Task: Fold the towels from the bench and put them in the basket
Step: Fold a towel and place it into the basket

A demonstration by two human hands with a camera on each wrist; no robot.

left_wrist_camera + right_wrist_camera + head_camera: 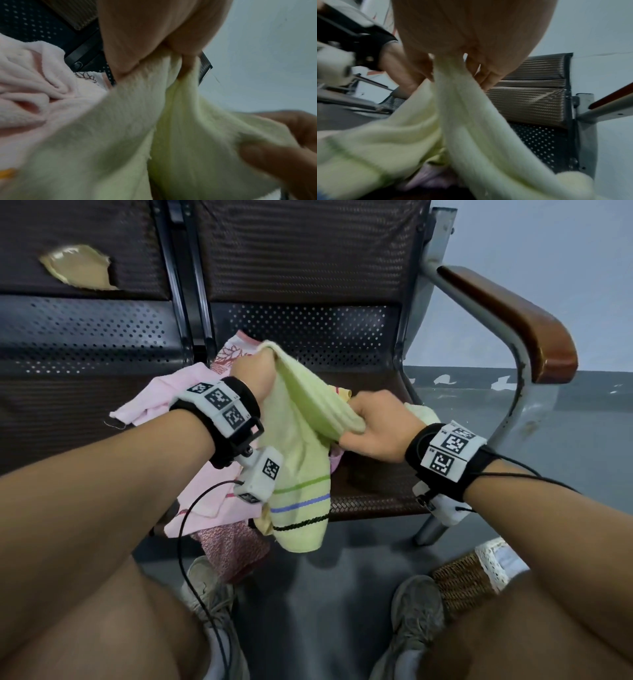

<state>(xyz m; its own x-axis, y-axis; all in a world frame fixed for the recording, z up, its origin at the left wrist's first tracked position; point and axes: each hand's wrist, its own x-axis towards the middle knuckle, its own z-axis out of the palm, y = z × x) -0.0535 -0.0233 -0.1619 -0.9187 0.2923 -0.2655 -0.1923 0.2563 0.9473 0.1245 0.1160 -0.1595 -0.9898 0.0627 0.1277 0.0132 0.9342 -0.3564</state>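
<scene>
A pale green towel (301, 446) with green, blue and black stripes near its lower end hangs over the bench seat (373, 484). My left hand (255, 371) grips its upper edge, raised toward the backrest. My right hand (371, 426) pinches a bunched fold of the same towel lower and to the right. In the left wrist view the green towel (130, 121) runs from my left hand (154, 51) down to my right hand's fingers (274, 159). In the right wrist view my right hand (453, 63) clamps the gathered green towel (467, 115). A wicker basket (462, 583) stands on the floor at the lower right.
A pink towel (154, 402) and a patterned pink one (229, 354) lie heaped on the seat behind the green one; a reddish cloth (233, 546) hangs off the front edge. The bench armrest (513, 316) curves at the right. My shoes (416, 611) are on the grey floor.
</scene>
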